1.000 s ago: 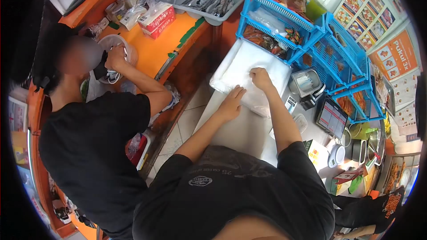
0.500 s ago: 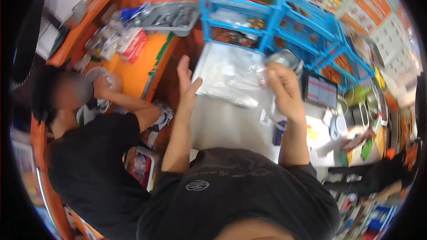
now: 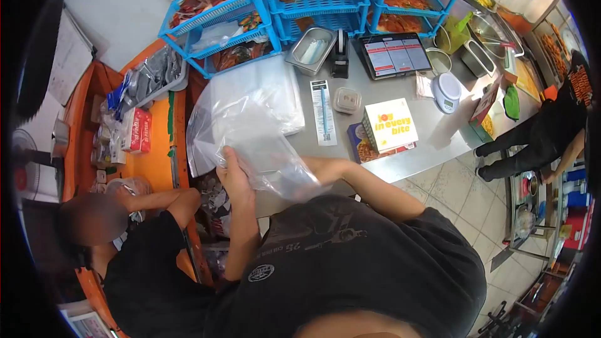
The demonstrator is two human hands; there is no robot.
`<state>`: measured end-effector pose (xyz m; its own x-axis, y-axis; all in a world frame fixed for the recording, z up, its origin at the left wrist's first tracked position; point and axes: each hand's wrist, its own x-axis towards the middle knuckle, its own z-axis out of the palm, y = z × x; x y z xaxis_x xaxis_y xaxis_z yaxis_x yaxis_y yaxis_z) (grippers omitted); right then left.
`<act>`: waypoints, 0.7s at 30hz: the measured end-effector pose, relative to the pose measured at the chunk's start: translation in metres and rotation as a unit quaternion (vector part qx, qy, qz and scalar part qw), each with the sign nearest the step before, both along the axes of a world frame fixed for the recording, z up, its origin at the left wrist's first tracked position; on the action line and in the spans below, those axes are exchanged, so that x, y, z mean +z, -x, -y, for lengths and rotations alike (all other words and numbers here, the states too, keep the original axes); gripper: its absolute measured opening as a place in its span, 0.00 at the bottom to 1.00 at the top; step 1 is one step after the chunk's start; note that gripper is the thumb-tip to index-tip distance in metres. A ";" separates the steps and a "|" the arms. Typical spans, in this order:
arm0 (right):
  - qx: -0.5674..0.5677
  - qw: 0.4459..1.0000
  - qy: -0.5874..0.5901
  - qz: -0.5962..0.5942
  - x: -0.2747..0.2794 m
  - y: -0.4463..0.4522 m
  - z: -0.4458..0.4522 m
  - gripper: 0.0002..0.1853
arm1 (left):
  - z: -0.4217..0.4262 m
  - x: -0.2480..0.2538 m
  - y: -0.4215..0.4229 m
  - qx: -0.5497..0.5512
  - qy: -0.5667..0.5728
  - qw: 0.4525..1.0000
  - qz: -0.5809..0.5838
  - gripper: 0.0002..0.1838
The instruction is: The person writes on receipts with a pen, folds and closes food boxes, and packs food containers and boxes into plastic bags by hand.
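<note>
A large clear plastic bag [image 3: 266, 150] is held up in front of me, over the near side of a stack of clear plastic bags [image 3: 275, 91]. My left hand [image 3: 236, 178] is closed on its near edge, thumb on top. My right hand [image 3: 320, 169] is at the bag's right end, the wrist bent inward. Its fingers are hidden by the plastic and blurred, so their grip does not show. The stack lies flat on the metal table [image 3: 350, 134], below the blue baskets.
Blue tiered baskets [image 3: 313, 9] line the back. On the table stand a metal container [image 3: 311, 50], black dispenser [image 3: 340, 56], tablet [image 3: 394, 56], small clear tub [image 3: 347, 100], printed box [image 3: 391, 125] and scale [image 3: 446, 92]. One person [image 3: 150, 256] works at left; another [image 3: 551, 119] stands right.
The view has swung to the right. My hands, apart above the stack before, are now lower and nearer each other, with a clear plastic bag lifted between them. My left hand has closed on it.
</note>
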<state>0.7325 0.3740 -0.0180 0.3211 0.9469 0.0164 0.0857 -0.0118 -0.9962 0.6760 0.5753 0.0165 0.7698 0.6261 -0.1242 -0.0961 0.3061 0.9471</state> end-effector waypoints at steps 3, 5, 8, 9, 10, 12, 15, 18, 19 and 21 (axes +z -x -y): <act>-0.005 0.999 -0.046 0.006 0.007 0.010 0.014 0.57 | 0.011 -0.022 0.001 0.089 0.012 0.994 -0.068 0.16; -0.039 0.998 -0.040 0.001 0.004 0.017 0.017 0.55 | 0.017 -0.032 0.000 0.120 0.013 0.988 -0.094 0.15; -0.071 0.993 -0.029 -0.095 0.008 0.022 0.014 0.49 | 0.034 -0.024 0.005 0.060 0.002 0.993 -0.100 0.16; -0.078 0.987 -0.025 -0.142 0.009 0.022 0.012 0.47 | 0.025 -0.042 0.008 0.026 -0.002 0.997 -0.071 0.13; -0.110 0.981 -0.014 -0.160 -0.005 0.021 0.011 0.45 | 0.016 -0.047 0.011 -0.023 0.045 0.998 -0.048 0.14; -0.176 0.965 0.009 -0.195 -0.032 0.016 0.009 0.40 | 0.004 -0.050 0.017 -0.124 0.138 0.983 0.001 0.18; -0.039 0.892 -0.129 -0.432 -0.038 0.000 0.017 0.37 | 0.003 -0.048 0.027 -0.080 0.117 0.989 -0.037 0.13; -0.008 0.909 -0.113 -0.401 -0.063 0.019 0.017 0.37 | 0.026 -0.009 0.021 -0.061 0.024 0.998 0.019 0.22; 0.079 0.896 -0.132 -0.417 -0.038 0.019 0.014 0.39 | 0.023 -0.012 0.022 -0.047 -0.022 0.999 -0.004 0.23; 0.015 0.911 -0.124 -0.394 -0.012 0.025 0.012 0.37 | 0.015 -0.023 0.026 -0.019 -0.113 0.992 -0.054 0.26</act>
